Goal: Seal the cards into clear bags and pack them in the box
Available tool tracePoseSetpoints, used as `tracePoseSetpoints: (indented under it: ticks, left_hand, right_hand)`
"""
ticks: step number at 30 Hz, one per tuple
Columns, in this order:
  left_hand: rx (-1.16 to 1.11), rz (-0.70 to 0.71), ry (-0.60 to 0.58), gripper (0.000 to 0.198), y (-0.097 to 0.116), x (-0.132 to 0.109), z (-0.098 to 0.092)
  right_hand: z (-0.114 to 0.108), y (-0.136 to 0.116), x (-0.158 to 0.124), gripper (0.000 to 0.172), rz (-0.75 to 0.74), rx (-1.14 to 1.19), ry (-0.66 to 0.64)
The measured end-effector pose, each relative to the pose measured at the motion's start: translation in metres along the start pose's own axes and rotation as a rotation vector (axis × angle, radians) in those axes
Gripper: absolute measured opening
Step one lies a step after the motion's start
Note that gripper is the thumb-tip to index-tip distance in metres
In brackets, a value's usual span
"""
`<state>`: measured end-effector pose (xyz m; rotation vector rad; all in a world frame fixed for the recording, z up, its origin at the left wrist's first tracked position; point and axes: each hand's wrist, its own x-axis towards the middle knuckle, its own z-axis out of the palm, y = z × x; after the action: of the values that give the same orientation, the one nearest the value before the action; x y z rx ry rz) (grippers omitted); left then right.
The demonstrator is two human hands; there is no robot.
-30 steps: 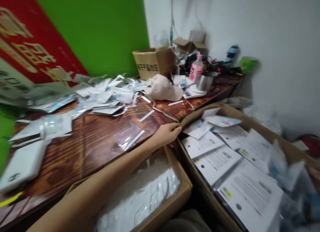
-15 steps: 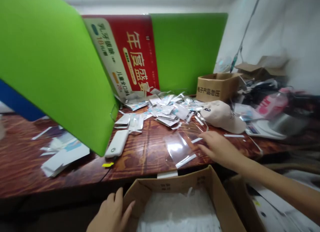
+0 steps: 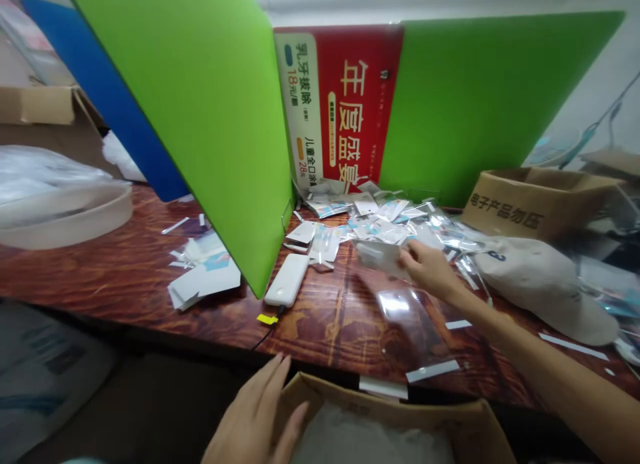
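Observation:
My right hand is over the table, fingers pinched on the edge of a small flat packet, slightly blurred. Below it a clear plastic sleeve lies on the wood, with a white strip at its lower end. Behind the hand spreads a heap of small clear packets with printed cards. At the bottom, my left hand is at the left corner of an open carton, its fingers stretched out and thumb apart. Whitish plastic pieces fill the carton.
A green panel stands upright at left, with a red printed board behind. A white power bank and stacked cards lie near it. At right are a beige cap and a small carton.
My right hand has moved from beside the clear sleeve to the packet heap and has taken a packet. My left hand stays at the carton's corner. The view has turned left.

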<state>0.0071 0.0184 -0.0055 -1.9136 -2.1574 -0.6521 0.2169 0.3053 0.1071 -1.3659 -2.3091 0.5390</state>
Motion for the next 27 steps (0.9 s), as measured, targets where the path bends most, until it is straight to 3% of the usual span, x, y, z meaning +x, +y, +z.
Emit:
tracePoseSetpoints:
  ticks: [2, 5, 8, 10, 12, 15, 17, 19, 23, 27]
  left_hand:
    - [0.044, 0.156, 0.194, 0.060, 0.029, 0.027, -0.011]
    - [0.097, 0.220, 0.331, 0.065, 0.061, 0.062, -0.022]
    - [0.111, 0.266, 0.369, 0.057, 0.069, 0.082, -0.029]
    - [0.044, 0.341, 0.344, 0.059, 0.063, 0.088, -0.032]
    - [-0.066, 0.381, 0.293, 0.066, 0.056, 0.088, -0.036]
    - [-0.186, 0.382, 0.215, 0.068, 0.049, 0.082, -0.041]
    - [-0.224, 0.401, 0.166, 0.067, 0.050, 0.076, -0.045]
    - [-0.242, 0.406, 0.125, 0.067, 0.052, 0.071, -0.049]
    - [-0.235, 0.429, 0.086, 0.070, 0.056, 0.066, -0.059]
    - [-0.197, 0.444, 0.068, 0.070, 0.061, 0.062, -0.063]
  right_hand:
    - [-0.016, -0.021, -0.016, 0.027, -0.015, 0.157, -0.080]
    - [-0.030, -0.048, -0.050, 0.028, 0.053, 0.503, -0.281]
    - [-0.036, -0.061, -0.084, 0.027, 0.243, 0.980, -0.496]
    - [-0.038, -0.062, -0.102, 0.030, 0.243, 1.136, -0.546]
    - [-0.041, -0.059, -0.116, 0.030, 0.069, 1.064, -0.462]
    - [-0.047, -0.053, -0.132, 0.022, -0.420, 0.595, -0.206]
    - [-0.050, -0.055, -0.138, 0.036, -0.767, 0.242, -0.127]
    - [-0.052, -0.060, -0.140, 0.050, -1.009, 0.007, -0.158]
    - [-0.051, -0.073, -0.137, 0.049, -1.140, -0.210, -0.254]
    - [-0.044, -0.073, -0.137, 0.060, -1.112, -0.140, -0.294]
